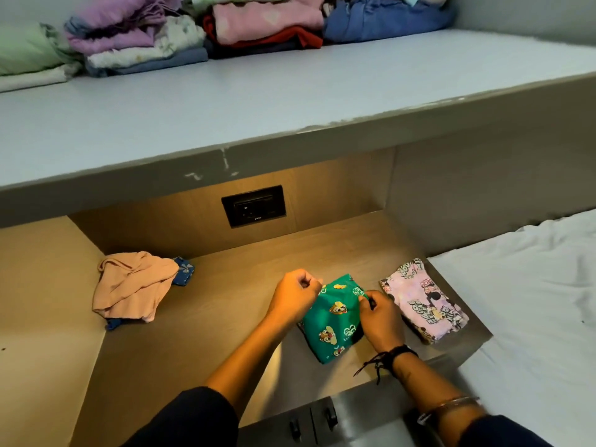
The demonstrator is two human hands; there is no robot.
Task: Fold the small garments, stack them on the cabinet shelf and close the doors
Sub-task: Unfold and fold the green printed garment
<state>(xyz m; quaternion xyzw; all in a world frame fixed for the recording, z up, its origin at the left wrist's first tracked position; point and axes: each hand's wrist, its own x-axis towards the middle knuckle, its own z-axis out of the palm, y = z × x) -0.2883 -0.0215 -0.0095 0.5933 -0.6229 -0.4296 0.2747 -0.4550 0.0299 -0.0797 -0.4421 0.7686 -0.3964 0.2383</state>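
While both hands work it, the green garment (333, 321) lies on the wooden shelf (225, 285), front centre. Left hand (295, 295): closed, pinching its upper left edge. Right hand (380, 319): fingers pressed together, pinching the upper right edge (cartoon print facing up). Handling, as judged: light, soft, limp knit; no stiffness, so it will sag unless held at 2 points; not fragile; best taken along hems or corners. 1 pink printed garment (424, 301), folded, lies just beside it on the right. 1 peach garment (132, 285), crumpled, sits well apart at the left, over a blue piece (183, 271). Upper shelf (290, 91) carries folded stacks (138, 37).
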